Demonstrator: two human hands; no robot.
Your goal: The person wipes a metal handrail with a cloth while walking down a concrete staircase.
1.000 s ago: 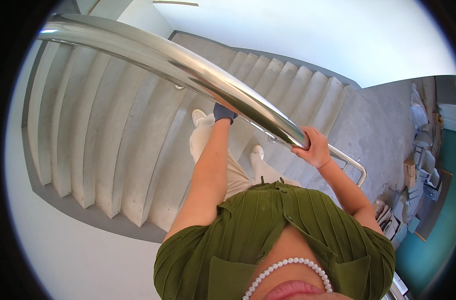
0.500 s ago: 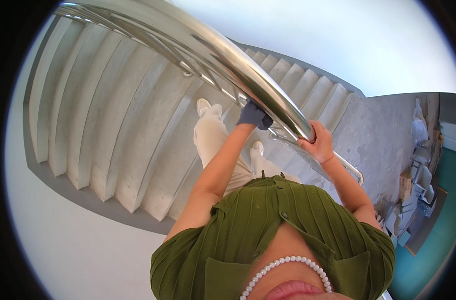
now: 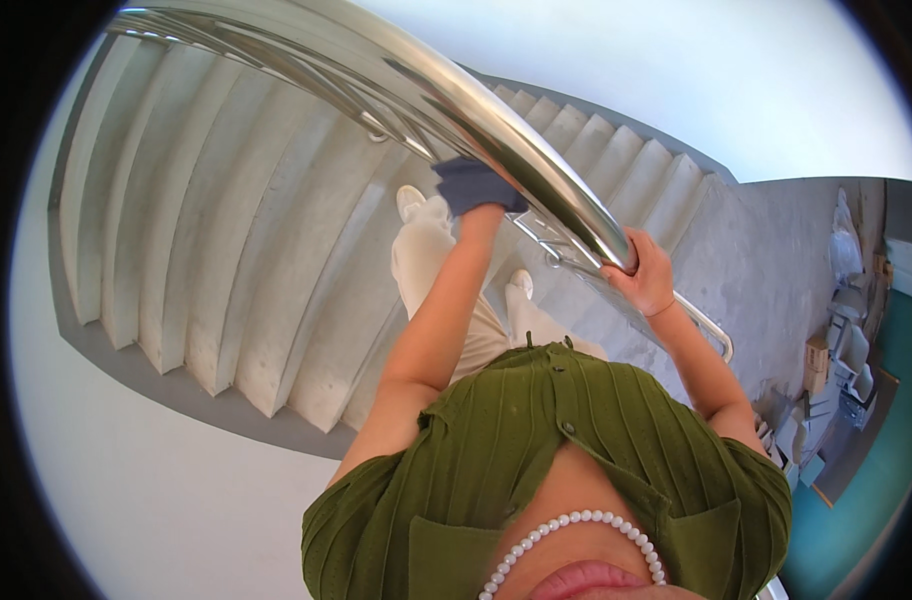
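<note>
Concrete steps (image 3: 226, 220) are spread out beneath the polished metal handrail (image 3: 546, 165), whose right-hand stretch is clasped by the right hand (image 3: 646, 273), that grip curled firmly round the tube. At the handrail's near side, further left, a dark blue-grey cloth (image 3: 466, 183) is draped over the left hand (image 3: 486, 207); how far that grip is closed cannot be told. Loose cloth could be snagged on the lower rail (image 3: 706, 322) below the handrail; footing could be lost if stair edges were misjudged.

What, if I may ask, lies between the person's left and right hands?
In the head view, a stretch of the shiny metal handrail lies between them.
</note>
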